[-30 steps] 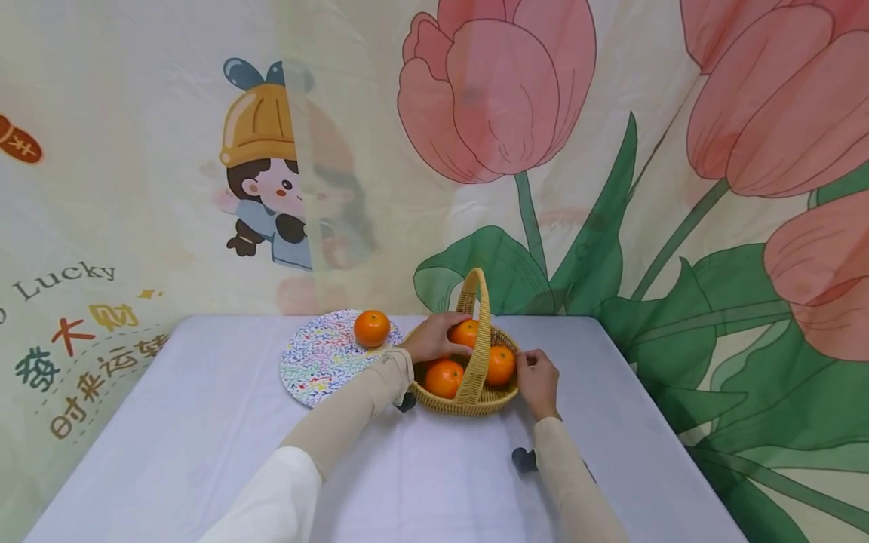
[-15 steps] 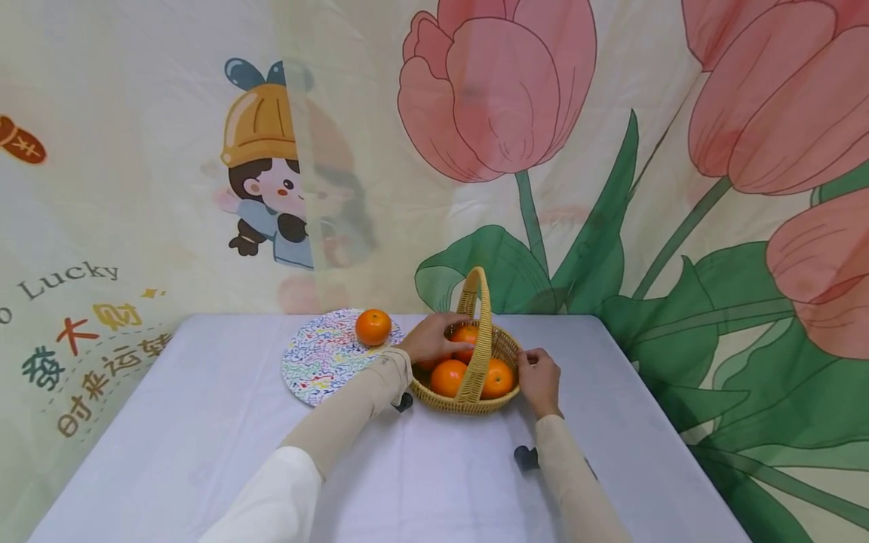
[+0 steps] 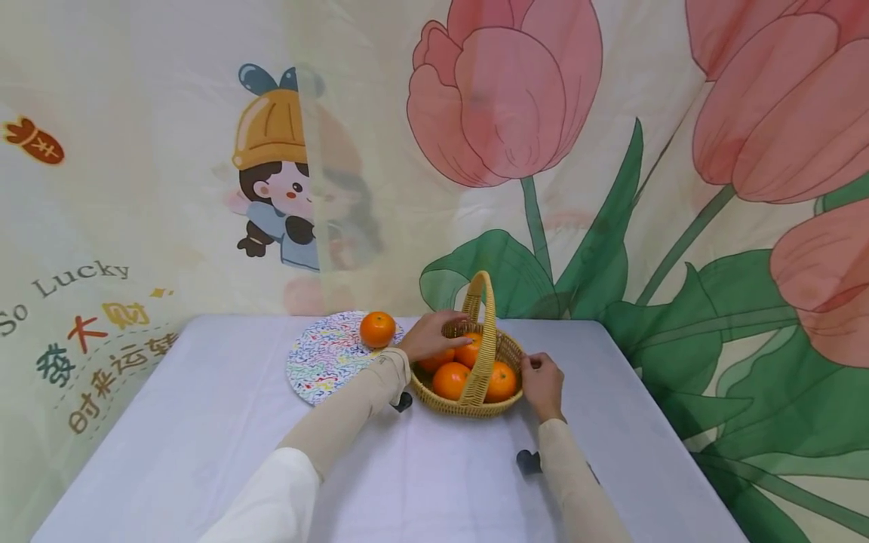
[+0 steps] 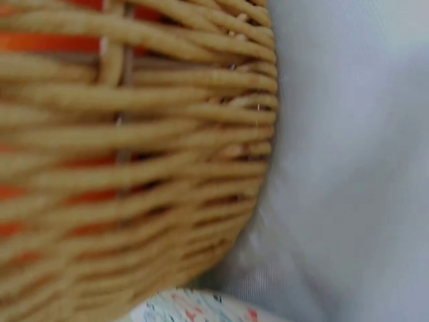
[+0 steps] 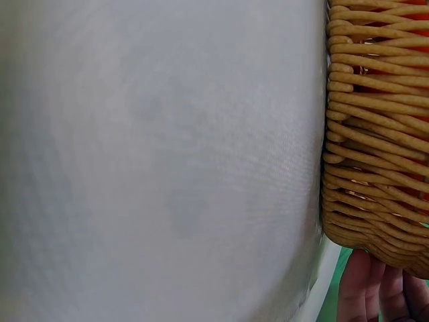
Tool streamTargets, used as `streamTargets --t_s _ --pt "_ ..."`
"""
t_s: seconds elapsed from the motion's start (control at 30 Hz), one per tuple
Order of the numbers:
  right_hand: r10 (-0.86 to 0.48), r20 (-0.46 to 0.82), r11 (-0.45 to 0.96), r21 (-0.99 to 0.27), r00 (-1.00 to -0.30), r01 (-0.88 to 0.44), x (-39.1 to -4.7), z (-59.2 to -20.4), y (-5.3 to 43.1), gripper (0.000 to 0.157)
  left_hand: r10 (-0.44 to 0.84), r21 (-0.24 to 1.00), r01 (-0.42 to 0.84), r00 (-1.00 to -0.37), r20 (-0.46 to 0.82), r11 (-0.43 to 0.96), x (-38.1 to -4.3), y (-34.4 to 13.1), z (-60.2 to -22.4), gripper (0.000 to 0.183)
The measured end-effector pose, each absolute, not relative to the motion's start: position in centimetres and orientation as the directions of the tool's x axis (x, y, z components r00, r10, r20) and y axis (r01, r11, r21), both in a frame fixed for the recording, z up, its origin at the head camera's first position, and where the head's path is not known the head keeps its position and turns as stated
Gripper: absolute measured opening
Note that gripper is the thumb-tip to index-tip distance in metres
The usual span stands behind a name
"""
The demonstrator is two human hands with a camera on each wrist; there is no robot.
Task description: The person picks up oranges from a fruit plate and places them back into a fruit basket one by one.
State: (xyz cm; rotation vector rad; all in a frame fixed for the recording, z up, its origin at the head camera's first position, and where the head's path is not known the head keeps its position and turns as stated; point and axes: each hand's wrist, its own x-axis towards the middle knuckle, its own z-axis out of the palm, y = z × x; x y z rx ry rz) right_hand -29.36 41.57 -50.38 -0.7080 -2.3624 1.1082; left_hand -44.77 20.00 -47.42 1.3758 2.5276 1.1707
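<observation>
A woven wicker basket (image 3: 467, 409) with a tall arched handle holds several oranges (image 3: 451, 381). My left hand (image 3: 429, 337) reaches over the basket's left rim, its fingers extended and thumb apart, just above an orange (image 3: 468, 350) lying beside the handle. At the right rim my right hand (image 3: 543, 383) pinches the basket edge between thumb and curled fingers. In the right wrist view its fingers (image 5: 355, 285) press against the wicker side (image 5: 379, 134). Only the wicker wall (image 4: 134, 141), with orange showing through gaps, appears in the left wrist view; the left hand is hidden there.
Left of the basket lies a round mat (image 3: 319, 362) with a multicoloured squiggle pattern, bearing a single orange (image 3: 377, 329). A white cloth (image 3: 421, 483) covers the table. Behind it hangs a printed curtain (image 3: 380, 151) with tulips and a cartoon figure.
The orange under my left hand has sunk lower into the basket, and the right-hand orange has shifted toward the front. My left fingers have spread off the fruit. My right hand stays at the rim.
</observation>
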Motion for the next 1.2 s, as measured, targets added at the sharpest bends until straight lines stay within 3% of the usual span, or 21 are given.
streamTargets --t_s 0.57,1.2 --pt "0.61 0.159 0.556 -0.784 -0.776 0.276 -29.2 -50.2 41.6 0.033 0.609 0.707 0.662 -0.675 0.418 0.248 -46.1 15.4 -46.3 0.052" --pt "0.604 0.153 0.558 -0.782 -0.782 0.278 -29.0 -50.1 41.2 0.036 0.437 0.755 0.576 -0.793 0.423 0.314 -47.6 7.1 -47.3 0.062"
